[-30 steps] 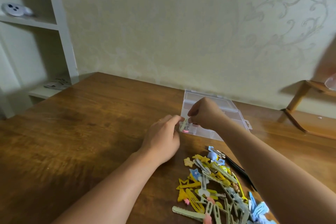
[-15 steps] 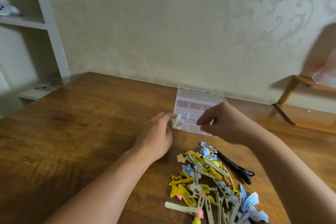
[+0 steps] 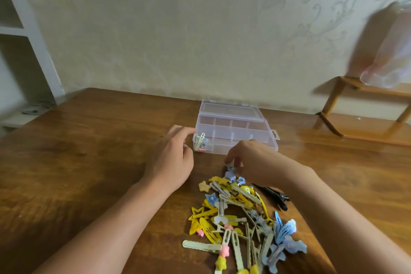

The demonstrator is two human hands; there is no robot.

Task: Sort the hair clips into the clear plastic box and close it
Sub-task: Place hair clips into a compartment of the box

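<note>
The clear plastic box (image 3: 270, 138) lies open on the wooden table (image 3: 89, 162), its lid folded back toward the wall. Its front left compartment holds a few hair clips (image 3: 200, 143), pale green, pink and blue. A pile of hair clips (image 3: 235, 213), yellow, blue and pale green, is spread on the table in front of the box. My left hand (image 3: 172, 160) rests beside the box's left front corner with relaxed fingers, holding nothing. My right hand (image 3: 253, 161) reaches down at the pile's far end, and its fingertips pinch a small blue hair clip (image 3: 230, 171).
A long black clip (image 3: 274, 196) lies right of the pile, partly under my right forearm. A wooden rack (image 3: 367, 128) stands at the far right with a blurred plastic bag (image 3: 389, 60) above it. White shelves (image 3: 26, 35) stand at the left.
My right hand left the box's front left compartment, where a clip now lies, and came back down to the pile's far end. My left hand stayed by the box corner.
</note>
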